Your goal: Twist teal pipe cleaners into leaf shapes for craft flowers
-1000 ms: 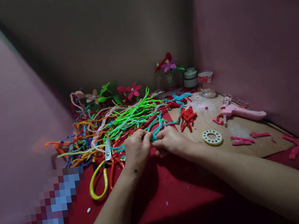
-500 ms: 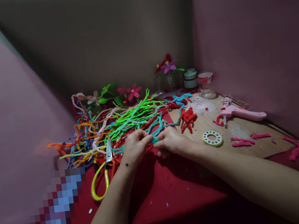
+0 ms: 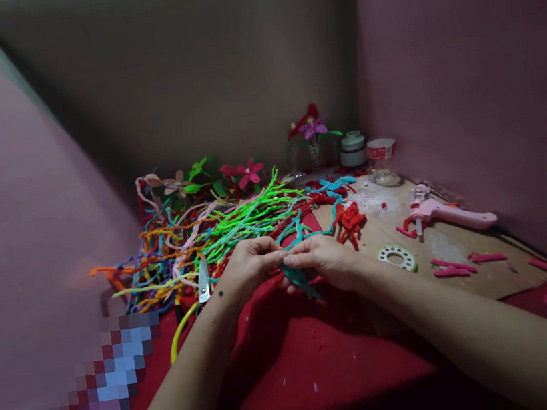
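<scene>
We have both hands together above the bench (image 3: pixel 284 365), just in front of the stems (image 3: pixel 254 207), and the teal piece (image 3: pixel 301 280) is where they meet. Our left hand (image 3: pixel 248 262) has thumb and forefinger pressed together, apparently on the piece's upper end. Our right hand (image 3: pixel 331 259) pinches it from the other side, with its lower fingers curled beneath. The fingertips overlap, so we cannot tell exactly where each grip lands. The loose end slants out below the right fingers, over the bench.

We judge the step in hand to be bending or twisting the fuzzy material at the pinched end: close fingertip work, with no tool in use. The scissors (image 3: pixel 204 285) lie beside our left forearm, partly hidden by it, and the glue gun (image 3: pixel 456 211) rests on the board (image 3: pixel 509 278), well apart from our right hand.

As we see it, the next move calls for one hand to hold firm while the other turns or folds the loose end, lightly enough not to crush the fuzz. Were both hands to let go at once, the twist could spring open.
</scene>
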